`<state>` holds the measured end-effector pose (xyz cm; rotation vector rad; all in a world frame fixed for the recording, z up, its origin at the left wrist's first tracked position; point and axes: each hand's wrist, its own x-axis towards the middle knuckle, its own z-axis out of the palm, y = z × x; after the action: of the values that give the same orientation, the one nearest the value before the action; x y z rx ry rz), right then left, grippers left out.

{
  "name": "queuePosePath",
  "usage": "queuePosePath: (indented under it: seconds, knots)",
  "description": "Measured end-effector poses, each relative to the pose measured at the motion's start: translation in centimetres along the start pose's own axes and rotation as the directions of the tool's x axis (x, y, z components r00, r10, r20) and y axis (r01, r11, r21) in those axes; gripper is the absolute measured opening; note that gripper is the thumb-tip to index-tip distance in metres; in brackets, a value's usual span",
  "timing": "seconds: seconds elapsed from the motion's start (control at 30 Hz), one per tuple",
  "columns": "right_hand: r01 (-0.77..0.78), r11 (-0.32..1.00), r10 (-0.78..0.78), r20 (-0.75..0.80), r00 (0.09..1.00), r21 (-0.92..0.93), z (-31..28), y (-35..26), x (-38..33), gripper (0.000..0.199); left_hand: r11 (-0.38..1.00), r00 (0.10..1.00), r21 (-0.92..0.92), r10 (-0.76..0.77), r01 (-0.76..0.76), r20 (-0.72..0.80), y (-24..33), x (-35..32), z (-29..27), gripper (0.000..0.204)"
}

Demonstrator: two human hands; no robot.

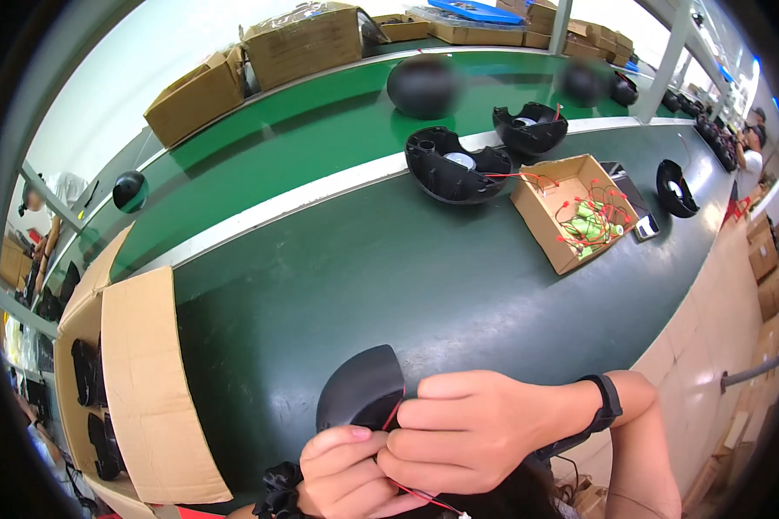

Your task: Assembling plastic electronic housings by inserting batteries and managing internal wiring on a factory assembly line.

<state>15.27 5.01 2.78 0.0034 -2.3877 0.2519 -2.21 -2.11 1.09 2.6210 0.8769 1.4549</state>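
Note:
Close in front of me is a smooth black curved shell (pixel 363 385), its lower edge behind my hands. A thin red wire (pixel 395 410) runs along its edge, passes between my hands and comes out below, ending in a small white connector (pixel 464 515). My left hand (pixel 344 471) is closed, thumb and fingertips pinched on the wire by the shell's lower edge. Fingers curled, my right hand (pixel 463 424) meets it from the right and grips the wire too. The fingertips are partly hidden, so whether either hand also holds the shell I cannot tell.
On the dark green bench (pixel 277 294) an open carton (pixel 138 381) stands left. A small cardboard box (pixel 545 229) holds green battery packs with red leads. Half-round black housings (pixel 459 169) lie behind it. A green conveyor (pixel 294 130) runs beyond; people work farther off.

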Motion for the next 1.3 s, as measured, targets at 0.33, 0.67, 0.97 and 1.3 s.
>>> queuePosePath:
  seconds: [0.33,0.67,0.97,1.3]
  knots:
    - [-0.428,0.801,0.433,0.089,0.897,0.419,0.3,5.7,-2.4,0.046,0.927,0.942,-0.183,-0.305,0.327,0.139,-1.8,-1.1,-0.9,0.039]
    - [-0.505,0.426,0.576,0.205,0.791,0.751,3.2,5.0,-3.0,0.031,0.922,0.934,-0.174,-0.322,0.347,0.154,-1.6,-1.6,-1.1,0.041]
    - [-0.454,0.635,0.544,0.055,0.837,0.625,3.2,4.5,-3.2,0.038,0.920,0.923,-0.117,-0.355,0.373,0.149,-1.3,-1.2,-0.8,0.041]
    - [-0.400,0.910,0.398,0.039,0.916,0.109,1.8,5.0,-0.8,0.052,0.921,0.938,-0.207,-0.345,0.331,-0.035,-2.3,-1.9,-0.7,0.040]
